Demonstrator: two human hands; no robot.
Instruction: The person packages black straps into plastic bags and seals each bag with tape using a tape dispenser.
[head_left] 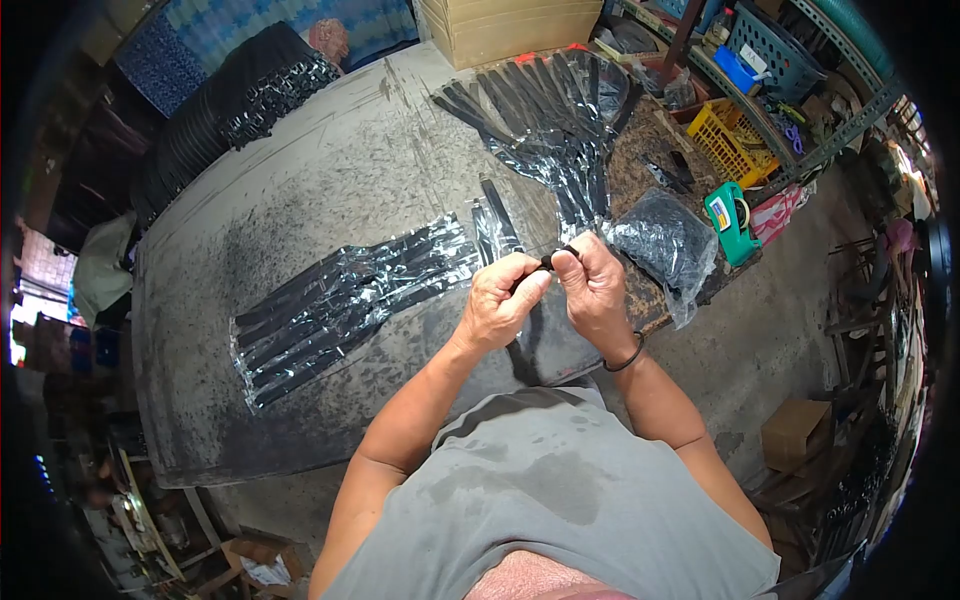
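My left hand (500,300) and my right hand (597,290) are close together over the table's near edge. Both are closed, thumbs on top, on a short dark piece (546,263) that looks like a black strip; most of it is hidden by the fingers. Just beyond my left hand lie a few black strips in clear film (492,222). To the left is a wide row of black strips in shiny clear film (350,290). Past my right hand, more black strips (560,130) fan out toward the back. A clear plastic bag with dark contents (665,245) sits beside my right hand.
A green tape dispenser (733,225) stands at the table's right edge, near a yellow basket (733,140). A large cardboard box (510,30) is at the back. Stacked black strips (235,105) lie at the far left of the worn grey table (190,390). Shelving (840,125) borders the right.
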